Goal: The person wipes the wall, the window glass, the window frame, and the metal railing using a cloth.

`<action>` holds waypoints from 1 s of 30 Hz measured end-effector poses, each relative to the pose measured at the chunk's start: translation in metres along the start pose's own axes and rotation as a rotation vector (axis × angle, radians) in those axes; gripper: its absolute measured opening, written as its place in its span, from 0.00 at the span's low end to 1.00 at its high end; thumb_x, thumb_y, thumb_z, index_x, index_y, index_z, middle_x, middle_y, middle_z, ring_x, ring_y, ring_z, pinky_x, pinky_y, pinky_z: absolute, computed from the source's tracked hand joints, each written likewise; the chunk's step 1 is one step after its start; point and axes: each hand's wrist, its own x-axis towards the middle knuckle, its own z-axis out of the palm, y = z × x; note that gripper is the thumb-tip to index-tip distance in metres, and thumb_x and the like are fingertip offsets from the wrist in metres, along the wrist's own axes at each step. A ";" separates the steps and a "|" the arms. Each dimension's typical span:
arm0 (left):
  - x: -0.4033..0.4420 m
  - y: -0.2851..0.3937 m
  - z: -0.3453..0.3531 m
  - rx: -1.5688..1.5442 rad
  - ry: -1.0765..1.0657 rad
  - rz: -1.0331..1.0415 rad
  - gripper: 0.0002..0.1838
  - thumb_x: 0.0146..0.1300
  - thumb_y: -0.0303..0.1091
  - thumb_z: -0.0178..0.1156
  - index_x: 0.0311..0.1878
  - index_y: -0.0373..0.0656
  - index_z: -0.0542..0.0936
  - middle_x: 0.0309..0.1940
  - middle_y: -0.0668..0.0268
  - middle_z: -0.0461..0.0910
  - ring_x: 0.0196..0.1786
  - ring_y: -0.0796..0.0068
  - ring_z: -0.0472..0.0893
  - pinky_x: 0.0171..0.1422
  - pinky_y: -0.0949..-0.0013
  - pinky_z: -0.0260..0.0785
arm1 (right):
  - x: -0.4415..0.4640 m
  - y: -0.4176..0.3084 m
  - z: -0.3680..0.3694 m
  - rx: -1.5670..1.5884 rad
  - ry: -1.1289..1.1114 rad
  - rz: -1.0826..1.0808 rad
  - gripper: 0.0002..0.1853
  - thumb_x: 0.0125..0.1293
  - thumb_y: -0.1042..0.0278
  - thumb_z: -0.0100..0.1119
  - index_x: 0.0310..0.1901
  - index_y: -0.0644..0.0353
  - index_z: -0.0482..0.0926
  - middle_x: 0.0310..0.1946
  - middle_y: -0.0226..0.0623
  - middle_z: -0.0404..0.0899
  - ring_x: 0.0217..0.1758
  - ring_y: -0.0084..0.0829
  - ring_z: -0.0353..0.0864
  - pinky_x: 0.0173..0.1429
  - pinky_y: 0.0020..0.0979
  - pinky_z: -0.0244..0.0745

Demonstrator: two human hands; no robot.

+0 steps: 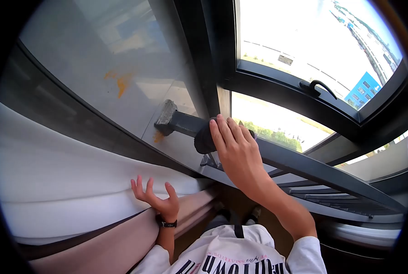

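Observation:
My right hand (238, 155) lies over a dark cloth (204, 139), pressing it round the dark metal handrail (304, 171) near its wall end. Its fingers are together and stretched across the cloth; the thumb is hidden. A short piece of bare rail shows between the cloth and the grey-crusted wall bracket (166, 118). Lower left, my left hand (159, 199) holds nothing, its fingers apart and curved, in front of the white curtain (62, 169). A dark watch (168, 223) is on that wrist.
A dark-framed window with a black handle (320, 87) stands tilted open at upper right. Orange stains (120, 83) mark the glossy wall panel (89, 59). Railing bars (332, 198) run below the handrail. A pinkish curtain (117, 242) hangs at lower left.

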 end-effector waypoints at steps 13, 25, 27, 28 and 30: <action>0.052 0.057 0.045 -0.083 -0.031 0.123 0.24 0.62 0.31 0.58 0.62 0.38 0.72 0.72 0.45 0.63 0.77 0.34 0.54 0.77 0.35 0.45 | -0.138 0.075 -0.071 0.066 0.031 0.386 0.26 0.56 0.77 0.63 0.60 0.64 0.78 0.60 0.46 0.79 0.61 0.49 0.78 0.67 0.48 0.69; 0.112 0.034 0.023 -0.233 -0.026 0.004 0.37 0.64 0.30 0.58 0.75 0.32 0.59 0.77 0.41 0.53 0.79 0.43 0.54 0.80 0.49 0.48 | -0.052 0.022 -0.021 1.631 0.706 0.638 0.15 0.75 0.64 0.51 0.54 0.63 0.64 0.48 0.35 0.70 0.48 0.23 0.71 0.59 0.24 0.64; 0.115 0.032 0.021 -0.221 -0.042 0.009 0.36 0.64 0.30 0.58 0.75 0.32 0.60 0.77 0.41 0.53 0.78 0.43 0.56 0.80 0.50 0.48 | -0.005 0.006 -0.017 1.910 0.762 0.721 0.14 0.75 0.67 0.50 0.56 0.61 0.62 0.49 0.35 0.69 0.48 0.21 0.71 0.59 0.22 0.64; 0.115 0.029 0.021 -0.202 -0.054 0.034 0.36 0.63 0.29 0.58 0.75 0.33 0.60 0.76 0.41 0.54 0.78 0.43 0.57 0.79 0.50 0.49 | 0.020 -0.001 -0.017 1.924 0.744 0.725 0.12 0.75 0.68 0.50 0.54 0.61 0.62 0.48 0.35 0.69 0.49 0.21 0.71 0.59 0.23 0.65; 0.115 0.022 0.017 -0.203 -0.089 0.057 0.36 0.63 0.29 0.58 0.74 0.33 0.61 0.76 0.41 0.55 0.77 0.43 0.58 0.79 0.50 0.49 | 0.069 -0.010 -0.011 1.800 0.665 0.695 0.11 0.75 0.69 0.50 0.52 0.61 0.62 0.43 0.40 0.73 0.46 0.26 0.74 0.56 0.26 0.68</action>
